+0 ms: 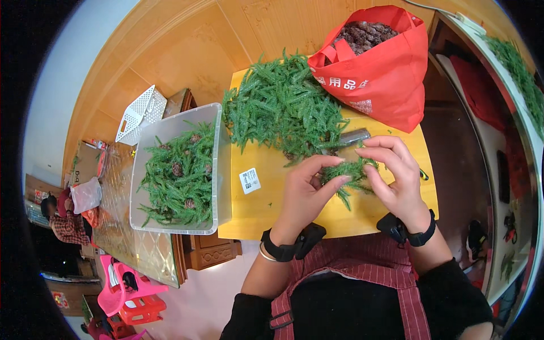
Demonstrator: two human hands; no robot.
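Place: I'm in what looks like a home room used as workspace
Wall: wood panelling along my frame's top
Furniture: glass-topped table and pink plastic chair, lower left
Supplies: green sprigs heaped upper centre, pine cones bagged upper right

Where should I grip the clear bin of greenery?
Probably by the near rim of the clear bin, from above: the open top faces up, that edge is uncovered, and the greenery sits inside the walls.
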